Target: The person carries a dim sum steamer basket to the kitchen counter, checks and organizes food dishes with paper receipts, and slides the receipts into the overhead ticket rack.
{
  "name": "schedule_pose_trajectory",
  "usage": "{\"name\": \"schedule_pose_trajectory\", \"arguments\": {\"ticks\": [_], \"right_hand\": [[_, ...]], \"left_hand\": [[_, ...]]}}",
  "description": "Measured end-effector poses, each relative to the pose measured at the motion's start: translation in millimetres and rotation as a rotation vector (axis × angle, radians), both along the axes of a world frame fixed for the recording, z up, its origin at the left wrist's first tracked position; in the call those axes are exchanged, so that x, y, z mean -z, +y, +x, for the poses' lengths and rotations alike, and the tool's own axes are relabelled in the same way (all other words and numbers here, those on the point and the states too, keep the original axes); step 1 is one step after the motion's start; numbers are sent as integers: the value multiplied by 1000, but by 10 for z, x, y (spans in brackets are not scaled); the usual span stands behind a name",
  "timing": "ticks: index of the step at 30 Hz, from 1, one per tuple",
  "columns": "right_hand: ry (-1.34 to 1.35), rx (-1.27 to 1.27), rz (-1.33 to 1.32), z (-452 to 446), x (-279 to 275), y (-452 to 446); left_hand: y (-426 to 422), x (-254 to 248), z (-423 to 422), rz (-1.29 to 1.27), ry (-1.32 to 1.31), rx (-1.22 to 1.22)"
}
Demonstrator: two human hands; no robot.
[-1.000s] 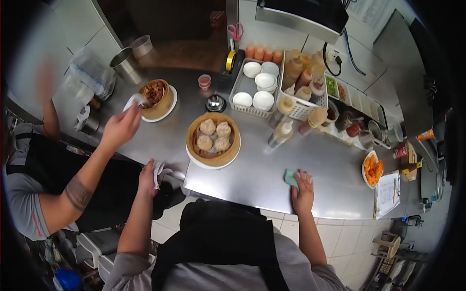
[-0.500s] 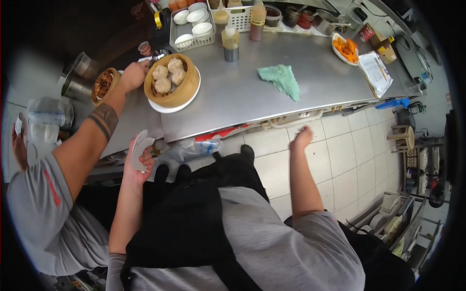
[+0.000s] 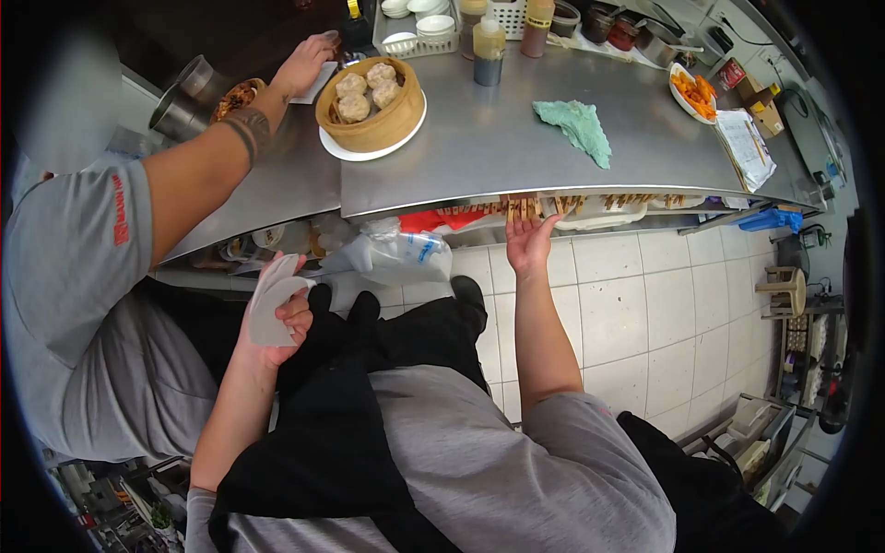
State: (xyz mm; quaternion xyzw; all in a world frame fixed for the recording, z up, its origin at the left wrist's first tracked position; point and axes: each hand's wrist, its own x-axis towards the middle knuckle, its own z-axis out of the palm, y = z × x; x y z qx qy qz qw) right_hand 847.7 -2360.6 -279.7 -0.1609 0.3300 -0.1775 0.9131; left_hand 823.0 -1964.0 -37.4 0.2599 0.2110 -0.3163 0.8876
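Observation:
My left hand [image 3: 293,318] is closed round a few thin white round sheets [image 3: 270,313], which look like paper liners or wrappers. Palm up and thumb apart, my right hand [image 3: 530,241] reaches to the shelf under the counter's front edge. Its fingertips are at small wooden pieces [image 3: 572,205] that look like clothespins; whether they touch is hard to see. On the steel counter [image 3: 442,161], a bamboo steamer [image 3: 369,131] with several dumplings [image 3: 367,90] sits on a white plate [image 3: 406,145]. A crumpled green cloth [image 3: 576,129] lies to the right.
At my left, a co-worker's arm [image 3: 207,170] reaches across the counter. Sauce bottles [image 3: 489,51] and a basket of white bowls [image 3: 419,41] stand at the back. A bowl of orange food [image 3: 693,94] and a clipboard [image 3: 745,147] are farther right. A plastic bag [image 3: 401,251] hangs below.
My right hand has moved left and up to the under-counter shelf, turning palm up. My left hand still holds the white sheets. The co-worker's hand has moved farther back. The view has shifted.

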Motion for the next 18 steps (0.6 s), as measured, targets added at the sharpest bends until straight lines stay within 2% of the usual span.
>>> {"name": "schedule_pose_trajectory", "arguments": {"ticks": [1, 3, 4, 5, 6, 8, 10, 12, 14, 15, 18], "right_hand": [[-11, -4, -3, -36, -25, 27], [71, -87, -348, -86, 79, 23], [104, -80, -287, -120, 78, -20], [183, -148, -340, -139, 110, -83], [118, -225, -341, -209, 176, -188], [190, -295, -380, -405, 302, -409], [157, -516, -352, -752, 383, -656], [315, -766, -472, -991, -175, -559], [149, -981, -444, -945, -1018, -361], [146, -988, -455, -796, -1340, -253], [-2, -981, -704, 40, -2306, 107]], "left_hand": [[40, -5, -26, 27, 21, -23], [152, 32, -72, 48, 31, -57], [229, 79, -97, 11, 11, -46], [311, 75, -109, -25, -14, -41], [307, 8, -92, 76, 28, -38], [332, -41, -53, 136, 60, -15], [423, -48, -19, 177, 60, -10], [461, -62, 12, 258, 78, -49], [420, -78, 49, 430, 42, -78], [372, -84, 50, 535, -8, -99], [317, -36, 133, 634, -137, -114]]}}
